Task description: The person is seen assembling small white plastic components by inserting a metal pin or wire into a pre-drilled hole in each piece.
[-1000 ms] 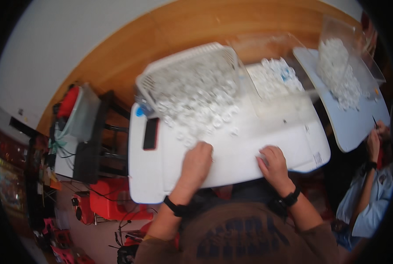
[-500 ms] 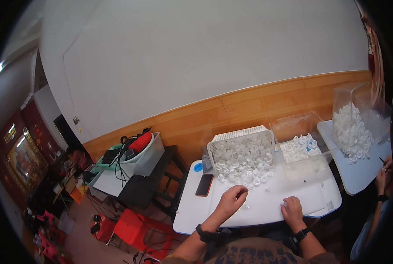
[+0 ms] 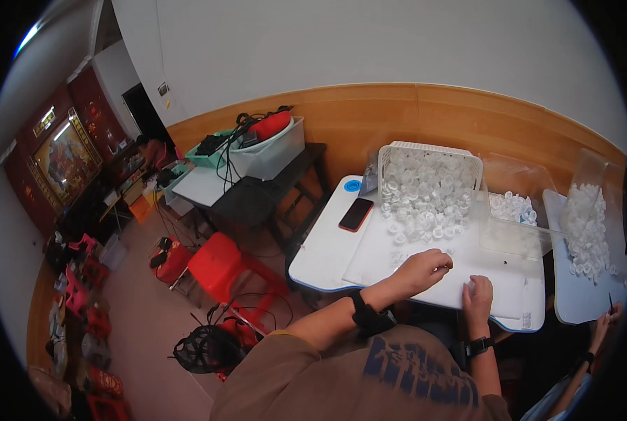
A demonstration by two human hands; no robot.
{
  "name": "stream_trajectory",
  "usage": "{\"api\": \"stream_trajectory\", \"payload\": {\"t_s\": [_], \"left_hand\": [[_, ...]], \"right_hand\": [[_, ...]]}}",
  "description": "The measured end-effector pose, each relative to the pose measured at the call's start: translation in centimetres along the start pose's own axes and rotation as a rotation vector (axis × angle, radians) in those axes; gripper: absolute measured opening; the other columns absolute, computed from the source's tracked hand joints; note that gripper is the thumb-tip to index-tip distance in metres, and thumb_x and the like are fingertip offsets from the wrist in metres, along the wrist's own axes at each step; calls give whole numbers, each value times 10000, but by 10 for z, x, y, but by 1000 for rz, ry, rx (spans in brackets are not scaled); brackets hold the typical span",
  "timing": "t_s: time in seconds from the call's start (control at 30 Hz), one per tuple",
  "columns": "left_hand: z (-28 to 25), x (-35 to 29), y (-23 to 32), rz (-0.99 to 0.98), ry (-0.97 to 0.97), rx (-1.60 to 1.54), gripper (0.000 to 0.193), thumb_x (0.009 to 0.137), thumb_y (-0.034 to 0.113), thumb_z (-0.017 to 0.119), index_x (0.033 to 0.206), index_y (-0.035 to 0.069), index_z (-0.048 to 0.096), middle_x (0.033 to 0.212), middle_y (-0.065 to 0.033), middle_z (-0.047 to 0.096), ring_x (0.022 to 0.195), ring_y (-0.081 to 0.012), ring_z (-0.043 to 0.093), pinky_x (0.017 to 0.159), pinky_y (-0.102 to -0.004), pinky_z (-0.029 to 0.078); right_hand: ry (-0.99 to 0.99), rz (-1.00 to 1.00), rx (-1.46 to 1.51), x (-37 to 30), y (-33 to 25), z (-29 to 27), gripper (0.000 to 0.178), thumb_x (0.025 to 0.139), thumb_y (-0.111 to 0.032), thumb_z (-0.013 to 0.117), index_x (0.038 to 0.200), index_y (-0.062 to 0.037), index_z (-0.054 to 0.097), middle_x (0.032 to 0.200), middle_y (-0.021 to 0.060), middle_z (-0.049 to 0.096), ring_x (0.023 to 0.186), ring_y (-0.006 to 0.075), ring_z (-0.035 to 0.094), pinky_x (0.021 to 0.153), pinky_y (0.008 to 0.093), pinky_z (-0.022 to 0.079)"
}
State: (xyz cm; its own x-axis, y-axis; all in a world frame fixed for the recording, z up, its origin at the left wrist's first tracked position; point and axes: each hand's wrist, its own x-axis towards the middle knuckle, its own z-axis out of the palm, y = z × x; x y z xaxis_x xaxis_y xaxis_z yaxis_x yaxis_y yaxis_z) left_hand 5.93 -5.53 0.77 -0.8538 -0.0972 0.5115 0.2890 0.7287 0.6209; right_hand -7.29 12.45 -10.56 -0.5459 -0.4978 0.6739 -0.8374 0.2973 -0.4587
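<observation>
Over the front of the white table (image 3: 320, 252), my left hand (image 3: 425, 271) is bent in a pinch; what its fingertips hold, if anything, is too small to make out. Just to the right, my right hand (image 3: 477, 300) curls its fingers around a small clear plastic piece (image 3: 472, 285). Ahead of both hands, a heap of clear plastic cap-like pieces (image 3: 425, 203) spills from a tipped white basket (image 3: 480, 172) onto the tabletop. A few loose pieces lie near my left hand.
A phone (image 3: 355, 215) lies left of the heap. On the right stands a clear bin (image 3: 517, 242) with white and blue pieces. Beyond it, another person's hand (image 3: 603, 324) holds a pen-like thing beside a second heap (image 3: 585, 228). A red stool (image 3: 218, 263) stands left.
The view has turned, so the table sits further right and more of the room's left side shows. My left hand has come closer to my right hand.
</observation>
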Motion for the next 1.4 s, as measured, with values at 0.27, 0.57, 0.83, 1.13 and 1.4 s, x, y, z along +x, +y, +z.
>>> {"api": "stream_trajectory", "payload": {"t_s": [0.27, 0.57, 0.83, 1.13, 1.4], "left_hand": [[8, -7, -10, -61, 17, 8, 99, 823, 74, 609, 912, 31, 617, 832, -116, 606, 769, -260, 597, 687, -332, 486], [24, -4, -38, -219, -27, -98, 126, 831, 113, 628, 912, 19, 648, 831, -114, 620, 722, -215, 594, 648, -312, 485], [39, 1, -69, -454, -150, -196, 177, 850, 172, 624, 918, 12, 657, 803, -103, 652, 705, -165, 594, 646, -289, 476], [-9, 28, -24, -488, -131, -443, 108, 857, 73, 630, 954, 31, 650, 857, -41, 616, 745, -107, 567, 661, -234, 462], [-67, 80, 51, -319, 65, -859, 123, 793, -32, 622, 909, -41, 581, 858, -147, 582, 658, -117, 547, 549, -213, 447]], "right_hand": [[-26, 23, -15, -3, -2, -5, 251, 762, -13, 644, 1001, -2, 566, 975, 172, 581, 939, 349, 545, 834, 417, 443], [-3, 20, -41, 7, -5, -3, 250, 753, -9, 651, 991, -7, 577, 972, 174, 590, 921, 357, 551, 824, 420, 448], [-14, 62, -33, 14, -4, -6, 263, 745, -17, 664, 996, -11, 585, 967, 172, 596, 903, 351, 560, 787, 412, 462], [-117, 857, 970, 52, -40, -64, 297, 865, -79, 620, 1152, -18, 572, 1117, 61, 635, 800, 78, 546, 714, 210, 435], [-122, 810, 1551, 122, -91, -96, 367, 898, -115, 600, 1234, -3, 501, 1238, 192, 565, 993, 247, 634, 816, 326, 532]]}}
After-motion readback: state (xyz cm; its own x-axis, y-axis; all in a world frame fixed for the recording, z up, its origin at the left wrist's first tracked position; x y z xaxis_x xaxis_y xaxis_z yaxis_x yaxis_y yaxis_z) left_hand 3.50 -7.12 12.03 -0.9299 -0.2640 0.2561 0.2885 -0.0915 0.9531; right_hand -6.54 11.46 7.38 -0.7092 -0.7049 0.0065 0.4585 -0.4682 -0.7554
